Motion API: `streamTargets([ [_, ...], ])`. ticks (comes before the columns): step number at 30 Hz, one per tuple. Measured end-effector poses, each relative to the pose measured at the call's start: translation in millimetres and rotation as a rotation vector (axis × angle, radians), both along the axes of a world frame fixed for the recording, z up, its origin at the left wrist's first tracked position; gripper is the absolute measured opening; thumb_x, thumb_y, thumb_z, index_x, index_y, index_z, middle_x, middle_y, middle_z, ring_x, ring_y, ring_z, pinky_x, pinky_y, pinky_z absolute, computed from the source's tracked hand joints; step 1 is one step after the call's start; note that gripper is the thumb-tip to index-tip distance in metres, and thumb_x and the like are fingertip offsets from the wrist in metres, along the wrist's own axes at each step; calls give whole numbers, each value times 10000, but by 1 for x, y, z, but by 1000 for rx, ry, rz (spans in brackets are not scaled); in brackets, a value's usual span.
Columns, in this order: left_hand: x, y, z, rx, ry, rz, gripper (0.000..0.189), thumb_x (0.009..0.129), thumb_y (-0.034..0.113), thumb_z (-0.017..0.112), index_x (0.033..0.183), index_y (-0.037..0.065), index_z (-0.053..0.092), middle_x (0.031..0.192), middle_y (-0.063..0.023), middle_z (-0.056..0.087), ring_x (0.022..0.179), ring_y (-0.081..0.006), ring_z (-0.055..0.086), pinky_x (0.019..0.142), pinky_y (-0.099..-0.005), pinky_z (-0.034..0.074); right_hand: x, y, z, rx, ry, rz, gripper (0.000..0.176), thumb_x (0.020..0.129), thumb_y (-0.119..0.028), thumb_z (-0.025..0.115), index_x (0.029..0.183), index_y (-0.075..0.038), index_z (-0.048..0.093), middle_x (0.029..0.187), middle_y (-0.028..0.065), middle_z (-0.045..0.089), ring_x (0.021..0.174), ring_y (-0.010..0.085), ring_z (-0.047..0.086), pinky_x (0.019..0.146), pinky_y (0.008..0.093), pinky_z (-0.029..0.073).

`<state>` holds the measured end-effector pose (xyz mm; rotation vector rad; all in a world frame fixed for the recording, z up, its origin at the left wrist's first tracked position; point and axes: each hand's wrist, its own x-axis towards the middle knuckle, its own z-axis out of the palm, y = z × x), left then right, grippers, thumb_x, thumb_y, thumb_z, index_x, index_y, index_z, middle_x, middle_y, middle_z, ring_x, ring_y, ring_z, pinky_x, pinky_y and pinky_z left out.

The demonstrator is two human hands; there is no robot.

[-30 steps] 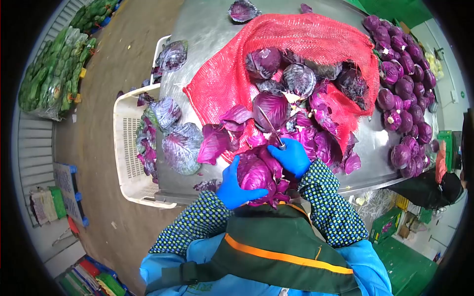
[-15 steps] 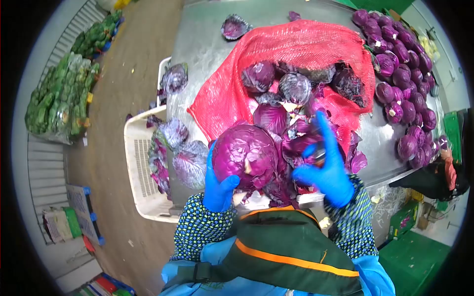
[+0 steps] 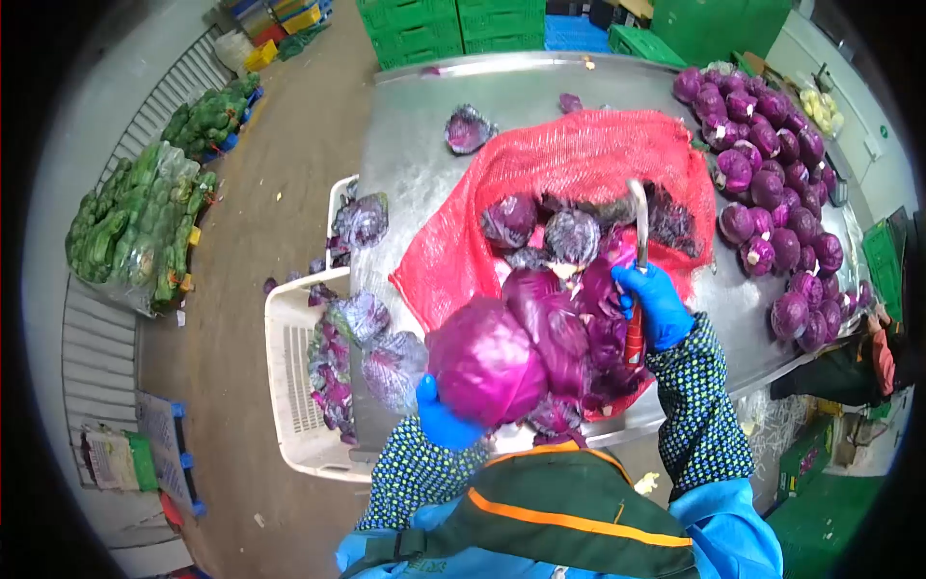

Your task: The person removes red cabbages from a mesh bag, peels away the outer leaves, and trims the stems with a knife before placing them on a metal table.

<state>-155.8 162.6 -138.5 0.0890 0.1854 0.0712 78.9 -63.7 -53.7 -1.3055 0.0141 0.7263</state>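
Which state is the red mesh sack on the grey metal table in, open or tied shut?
Open: the red mesh sack gapes wide on the wearer's side, with round, dark purple cabbages exposed in its mouth.

Your head-cam pic was bright, w/ even indoor light from above & only soft shadows. Glare paled your big cabbage [image 3: 487, 367] & streaked the steel table [image 3: 415, 125]; your blade [image 3: 640, 217] glinted. Fisheye bowed the ribbed panels [image 3: 98, 338] at L, black vignette swallowed all 4 corners, & bkgd detail nr the edges was soft.

The held cabbage [image 3: 487, 359] has turned, stem hidden; the knife [image 3: 641, 227] has shifted right.
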Motion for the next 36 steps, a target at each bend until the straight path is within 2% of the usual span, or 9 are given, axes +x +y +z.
streamTargets([
  [6,44,-11,66,126,-63,-92,815,755,547,546,1413,145,282,1449,-133,280,1318,-364,280,1065,-572,238,-73,31,120,-317,-978,553,1004,706,-188,788,1448,-72,122,1383,161,302,1181,294,453,923,387,447],
  [11,50,-3,68,226,-20,-167,757,788,504,541,1403,135,297,1424,-125,316,1294,-336,315,1061,-531,262,-92,30,97,-46,-290,171,200,762,-91,738,922,-37,630,750,-9,609,734,51,559,668,213,476],
  [16,44,0,67,286,37,-194,699,822,461,535,1392,125,312,1399,-118,351,1271,-308,349,1058,-489,286,-13,-5,72,66,-13,353,158,757,-120,714,848,-48,608,706,-4,591,624,78,546,598,216,447],
  [20,35,1,67,350,84,-198,652,848,426,531,1383,117,324,1379,-111,380,1252,-286,377,1055,-456,305,-14,-6,44,-827,-1152,-71,409,791,-137,690,1146,3,540,978,92,604,871,118,591,761,262,487],
  [23,33,1,73,447,119,-197,617,868,401,527,1377,111,333,1364,-107,401,1238,-270,397,1053,-432,319,-80,22,120,-43,-312,277,531,783,-170,715,1234,-9,487,1121,84,562,992,171,567,812,300,487],
  [26,42,7,79,631,166,-184,582,888,375,524,1371,105,342,1349,-102,423,1224,-253,418,1051,-407,333,-103,45,128,-457,-1137,146,514,700,-72,742,1179,-58,553,924,64,554,726,144,534,669,267,446],
  [28,51,17,79,745,176,-220,559,902,358,522,1366,101,348,1339,-99,437,1215,-242,432,1050,-390,343,-100,43,115,-276,-1119,114,333,702,-71,740,1007,-42,611,803,82,536,668,174,520,615,269,438],
  [29,37,15,84,416,-102,-179,1135,505,301,864,1419,80,229,1372,-178,380,1286,-345,358,1058,-509,325,-101,38,117,-413,-1099,135,245,709,-111,741,915,-38,629,778,80,567,684,200,584,625,303,477],
  [36,37,13,85,366,87,-179,804,753,271,701,1395,62,263,1359,-180,396,1231,-322,434,1007,-483,402,-54,7,69,81,208,227,115,792,-121,673,763,-58,581,653,3,549,550,74,505,506,226,405],
])
